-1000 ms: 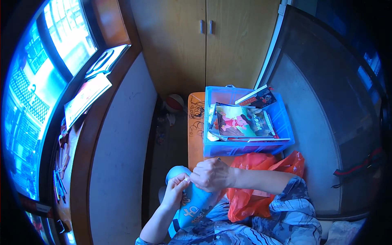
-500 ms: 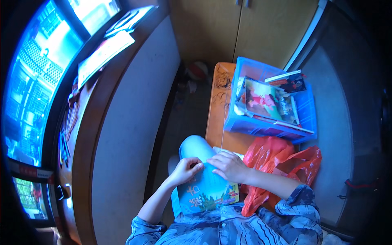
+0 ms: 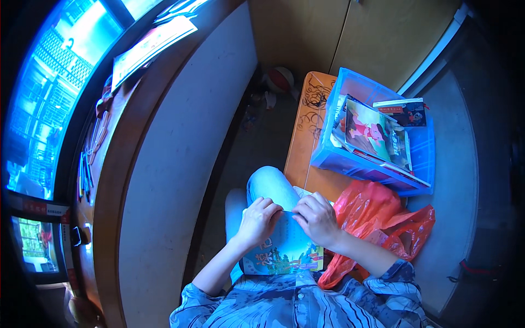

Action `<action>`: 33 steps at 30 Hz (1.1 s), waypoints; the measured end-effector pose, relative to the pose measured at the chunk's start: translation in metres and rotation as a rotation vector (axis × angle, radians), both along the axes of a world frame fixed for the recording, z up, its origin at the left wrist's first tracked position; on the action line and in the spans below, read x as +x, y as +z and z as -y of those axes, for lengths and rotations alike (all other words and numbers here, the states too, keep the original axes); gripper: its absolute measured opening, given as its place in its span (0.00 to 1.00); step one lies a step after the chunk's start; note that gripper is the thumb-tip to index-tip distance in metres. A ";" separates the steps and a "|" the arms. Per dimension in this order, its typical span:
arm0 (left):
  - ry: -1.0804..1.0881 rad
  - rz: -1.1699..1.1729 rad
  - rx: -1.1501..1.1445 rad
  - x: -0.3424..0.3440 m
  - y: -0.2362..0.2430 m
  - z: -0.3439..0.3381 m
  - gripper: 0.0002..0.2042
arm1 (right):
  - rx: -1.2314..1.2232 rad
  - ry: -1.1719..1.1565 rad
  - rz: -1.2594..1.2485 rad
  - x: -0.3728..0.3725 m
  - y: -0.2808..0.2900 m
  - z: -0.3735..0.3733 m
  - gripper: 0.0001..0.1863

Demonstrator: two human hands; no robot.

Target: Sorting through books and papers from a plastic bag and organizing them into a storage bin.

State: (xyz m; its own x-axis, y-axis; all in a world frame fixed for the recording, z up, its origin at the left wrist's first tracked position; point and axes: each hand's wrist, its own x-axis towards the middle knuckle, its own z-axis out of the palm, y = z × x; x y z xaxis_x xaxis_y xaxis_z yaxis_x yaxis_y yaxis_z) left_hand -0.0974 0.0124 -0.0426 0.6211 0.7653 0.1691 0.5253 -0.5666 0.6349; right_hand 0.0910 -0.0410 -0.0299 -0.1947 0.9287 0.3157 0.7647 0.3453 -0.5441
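Observation:
A blue picture book [image 3: 290, 243] with a drawn landscape along its lower part lies on my lap. My left hand [image 3: 258, 221] pinches its far edge, thumb and fingers closed. Beside it, my right hand [image 3: 318, 218] grips the same edge a little to the right. Both thumbs are partly hidden by the fingers. Just past my right hand, a crumpled red plastic bag [image 3: 377, 210] lies next to my forearm. Some pale paper shows behind my right hand.
Ahead on the right, a blue plastic bin [image 3: 377, 179] full of books stands on an orange wooden table [image 3: 299, 158] with dark scribbles. On the left runs a desk with papers [image 3: 153, 46] and pens [image 3: 85, 175]. A ball [image 3: 279, 80] lies on the floor near the cupboard.
My left hand has moved up and right to the book's far edge, and my right hand has shifted right. The view has turned slightly, so the surroundings appear shifted.

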 end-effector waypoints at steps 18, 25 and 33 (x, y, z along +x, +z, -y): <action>0.067 0.025 -0.205 0.002 0.004 0.007 0.04 | 0.151 0.017 0.151 -0.010 -0.004 0.007 0.05; 0.049 0.068 -0.317 0.001 0.004 -0.002 0.05 | -0.293 -0.017 -0.075 -0.010 0.005 -0.009 0.08; 0.067 0.063 -0.969 -0.007 -0.007 0.010 0.09 | -0.405 0.387 0.022 -0.003 0.005 -0.018 0.06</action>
